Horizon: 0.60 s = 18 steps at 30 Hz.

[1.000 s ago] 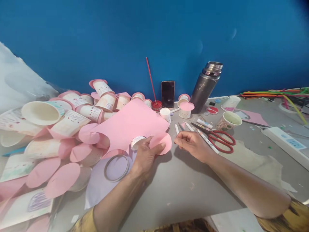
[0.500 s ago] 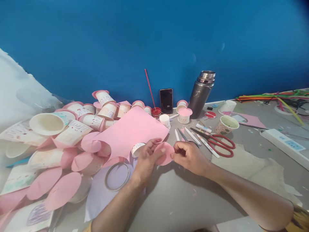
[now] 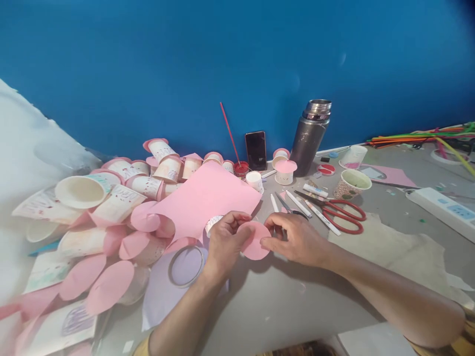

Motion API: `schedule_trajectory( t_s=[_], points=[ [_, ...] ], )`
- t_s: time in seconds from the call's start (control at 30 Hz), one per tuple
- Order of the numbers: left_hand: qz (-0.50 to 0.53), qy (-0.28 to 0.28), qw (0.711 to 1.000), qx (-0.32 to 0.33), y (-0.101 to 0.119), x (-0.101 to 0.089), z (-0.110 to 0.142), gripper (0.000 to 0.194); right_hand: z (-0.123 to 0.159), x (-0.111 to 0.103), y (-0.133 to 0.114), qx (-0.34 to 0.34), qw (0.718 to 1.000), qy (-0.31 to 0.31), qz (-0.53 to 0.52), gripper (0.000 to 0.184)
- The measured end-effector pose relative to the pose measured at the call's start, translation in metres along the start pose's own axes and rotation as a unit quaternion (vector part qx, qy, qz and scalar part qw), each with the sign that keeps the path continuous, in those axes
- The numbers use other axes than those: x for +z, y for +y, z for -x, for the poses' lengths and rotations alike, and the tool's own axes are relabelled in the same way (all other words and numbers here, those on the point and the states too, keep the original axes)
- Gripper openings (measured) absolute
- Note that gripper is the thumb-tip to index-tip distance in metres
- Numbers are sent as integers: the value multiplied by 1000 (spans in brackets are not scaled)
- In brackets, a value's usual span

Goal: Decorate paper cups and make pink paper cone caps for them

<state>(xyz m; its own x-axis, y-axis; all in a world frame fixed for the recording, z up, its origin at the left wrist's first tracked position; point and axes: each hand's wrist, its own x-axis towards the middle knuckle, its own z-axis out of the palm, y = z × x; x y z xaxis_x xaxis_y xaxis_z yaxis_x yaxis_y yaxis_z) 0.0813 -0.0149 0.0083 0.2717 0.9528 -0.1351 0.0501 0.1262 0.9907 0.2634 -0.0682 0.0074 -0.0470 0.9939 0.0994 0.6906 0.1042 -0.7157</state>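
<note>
**Here, a pink disc between your two hands**

Your left hand (image 3: 229,242) pinches the pink disc (image 3: 257,242) at its left side, the thumb lying across the near face; the fingers behind are partly hidden. Your right hand (image 3: 297,240) pinches the opposite edge between thumb and curled fingers. The disc is thus in front of you, over the grey table (image 3: 267,311). Gripped at two facing sides, the thin paper is probably steadier, with most of its face in view; whether anything lies behind it cannot be told.

Just beyond your left hand, and partly masked by it, is a small cup (image 3: 212,225); the large pink sheet (image 3: 211,195) extends past it toward the pile of cups (image 3: 89,241). A grey ring (image 3: 171,272) rests on the purple sheet (image 3: 158,299), near your left forearm, which could brush it. Ahead of your right hand lie pens (image 3: 322,216) and red-handled scissors (image 3: 345,215), perhaps placed for an easy reach, though they crowd that side. Farther back, the phone (image 3: 256,150) stands upright between a red pot (image 3: 242,169) and the tall bottle (image 3: 308,141).
</note>
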Motion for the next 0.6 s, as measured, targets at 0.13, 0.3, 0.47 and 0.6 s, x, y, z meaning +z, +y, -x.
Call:
schedule_trajectory(
  t_s=[0.13,0.3,0.47,0.6],
  points=[
    [89,4,995,-48,-4,3,0,36,-1,7,-1,28,995,21,-92,22],
    [75,-64,992,-79,-3,3,2,40,-2,8,-2,54,990,25,-129,22],
    [-2,-123,987,-99,-1,-3,0,28,-2,3,-3,75,987,0,-141,20],
    [-6,-78,994,-82,-3,-7,-4,30,-1,-3,-5,60,979,-9,-195,28]
  ],
)
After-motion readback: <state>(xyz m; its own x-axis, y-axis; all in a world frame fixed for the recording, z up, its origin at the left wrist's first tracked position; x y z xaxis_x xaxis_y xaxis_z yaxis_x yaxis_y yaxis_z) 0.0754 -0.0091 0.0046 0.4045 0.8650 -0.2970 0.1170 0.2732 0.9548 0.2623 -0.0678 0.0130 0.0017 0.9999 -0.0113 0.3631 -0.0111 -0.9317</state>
